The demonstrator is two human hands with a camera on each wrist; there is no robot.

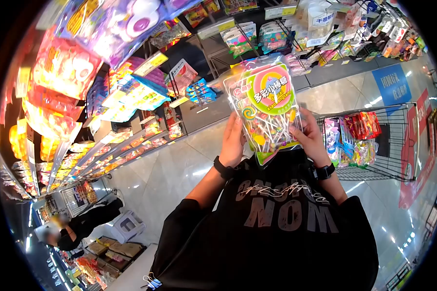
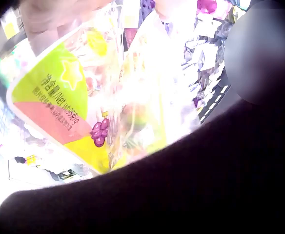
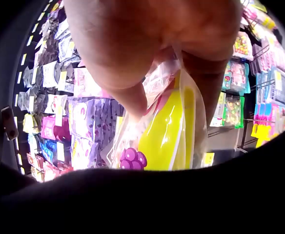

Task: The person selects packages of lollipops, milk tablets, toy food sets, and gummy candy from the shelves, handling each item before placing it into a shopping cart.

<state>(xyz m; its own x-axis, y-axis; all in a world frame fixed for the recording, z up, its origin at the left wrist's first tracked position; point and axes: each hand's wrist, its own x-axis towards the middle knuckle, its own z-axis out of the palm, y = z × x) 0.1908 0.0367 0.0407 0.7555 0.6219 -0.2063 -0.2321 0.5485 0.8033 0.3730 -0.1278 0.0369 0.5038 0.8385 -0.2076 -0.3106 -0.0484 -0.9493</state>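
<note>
A clear bag of lollipops [image 1: 272,109] with a pink, green and yellow printed label is held up in front of the chest in the head view. My left hand [image 1: 233,140] grips its left edge, fingers partly hidden behind the bag. On the other side my right hand [image 1: 310,138] pinches the lower right edge, thumb across the front. In the left wrist view, glare washes out much of the bag [image 2: 59,92]; a printed corner with grapes shows. The right wrist view has the thumb and fingers [image 3: 132,100] closed on the bag's crinkled edge [image 3: 167,131].
Snack shelves with hanging candy packets [image 1: 240,39] run along the front and left. A wire shopping cart [image 1: 398,155] holding several snack bags [image 1: 366,125] stands at the right. Another person [image 1: 85,225] in dark clothes is at the lower left, near stacked boxes [image 1: 114,250].
</note>
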